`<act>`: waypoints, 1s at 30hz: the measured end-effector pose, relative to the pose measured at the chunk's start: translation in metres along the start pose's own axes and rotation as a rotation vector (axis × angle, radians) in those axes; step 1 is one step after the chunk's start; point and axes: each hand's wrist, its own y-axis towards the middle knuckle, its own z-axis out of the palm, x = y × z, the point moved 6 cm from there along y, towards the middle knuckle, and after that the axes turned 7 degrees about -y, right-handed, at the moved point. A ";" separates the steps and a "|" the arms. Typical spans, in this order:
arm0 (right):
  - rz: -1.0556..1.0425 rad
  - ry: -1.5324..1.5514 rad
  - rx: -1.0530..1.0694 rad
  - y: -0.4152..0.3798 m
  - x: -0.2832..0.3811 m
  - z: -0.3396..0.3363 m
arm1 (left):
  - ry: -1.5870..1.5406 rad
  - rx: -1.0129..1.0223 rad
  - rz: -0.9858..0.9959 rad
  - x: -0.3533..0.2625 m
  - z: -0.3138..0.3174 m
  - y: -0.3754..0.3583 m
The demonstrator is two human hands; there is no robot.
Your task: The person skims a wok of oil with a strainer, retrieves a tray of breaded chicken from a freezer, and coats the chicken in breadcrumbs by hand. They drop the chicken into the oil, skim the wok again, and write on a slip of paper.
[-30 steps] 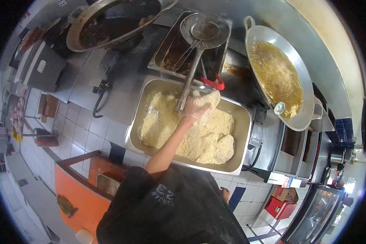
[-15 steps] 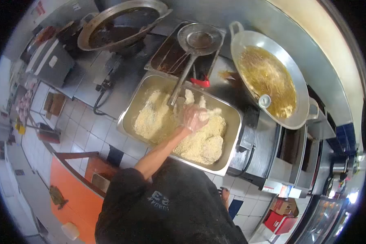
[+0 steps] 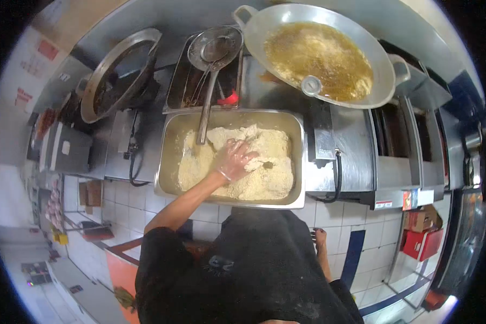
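A metal tray (image 3: 298,135) holds pale flour coating (image 3: 200,167) and several coated pieces (image 3: 272,183), their kind hidden by the flour. My left hand (image 3: 234,162), in a thin clear plastic glove, rests in the middle of it, fingers spread and slightly bent over the coating. Left of that hand, the handle of a round metal strainer (image 3: 216,49) reaches down into the tray. My right hand (image 3: 321,237) hangs low beside my body, fingers curled around a small dark item with thin prongs, too small to identify.
Behind the tray on the right, a large wok (image 3: 380,54) contains bubbling oil with food. A dark-stained pan (image 3: 174,89) under the strainer holds a whisk and a red-handled item (image 3: 229,99). Another wok (image 3: 92,110) stands at the left back. Black hoses hang from the counter's front edge.
The camera view has turned and shifted, so the tray now sits level. My left hand's fingers have spread over the coating, and white pieces near it look more covered. The right hand stays low.
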 end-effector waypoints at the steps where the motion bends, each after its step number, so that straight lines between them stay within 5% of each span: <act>1: 0.019 -0.024 0.002 -0.002 -0.007 0.001 | -0.016 -0.060 0.051 -0.005 -0.017 0.003; 6: -0.059 -0.145 0.089 0.014 -0.055 0.009 | -0.009 -0.026 0.110 -0.011 -0.052 0.010; 13: -0.068 -0.137 0.078 0.016 -0.031 0.022 | -0.277 0.331 -0.588 0.025 0.025 -0.017; 17: -0.039 -0.171 0.110 0.014 0.006 0.025 | -0.270 0.393 -0.583 0.018 0.017 -0.022; 22: 0.011 -0.097 0.061 0.007 0.029 0.018 | -0.314 0.022 -0.504 0.012 0.008 -0.036; 30: -0.083 -0.214 0.107 0.008 0.032 0.018 | -0.526 0.091 -0.457 0.031 0.028 -0.056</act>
